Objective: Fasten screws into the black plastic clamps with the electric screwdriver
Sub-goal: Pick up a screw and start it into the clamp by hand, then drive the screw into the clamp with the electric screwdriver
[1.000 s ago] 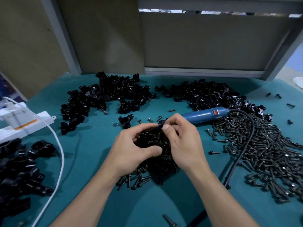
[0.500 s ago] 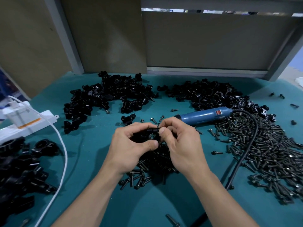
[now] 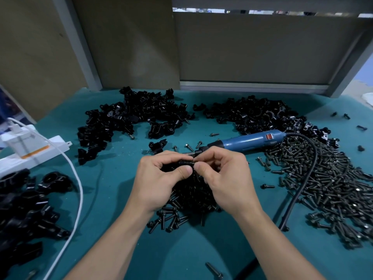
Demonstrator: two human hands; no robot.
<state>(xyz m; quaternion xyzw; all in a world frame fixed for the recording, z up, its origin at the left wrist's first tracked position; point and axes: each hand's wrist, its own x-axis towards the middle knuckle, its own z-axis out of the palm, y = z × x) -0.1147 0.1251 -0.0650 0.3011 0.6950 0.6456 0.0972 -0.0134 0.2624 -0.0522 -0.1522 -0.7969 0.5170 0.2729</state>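
- While my left hand curls round a small black plastic clamp, thumb under it and fingers over it, my right hand pinches at the clamp's right end with thumb and forefinger; whether a screw sits between those fingertips I cannot tell.
- I hold the clamp between the two hands, thumbs nearly touching, above a small heap of screws that my palms partly hide.
- Just beyond my right knuckles the blue electric screwdriver lies on the teal tabletop. Its bit points left, and the tip sits just behind my fingertips.
- Its black cord leaves the rear end, curves right and comes down toward me across the large spread of screws on my right.
- One loose clamp and a few stray screws lie just beyond my left hand.
- Farther back are two big piles of clamps, one at back left and one at back right. The second reaches the screwdriver's rear end.
- On my far left another pile of clamps lies near me, with a white power strip beyond it. A white cable loops down past that pile toward the near edge.
- A single screw lies near the bottom edge, between my forearms.
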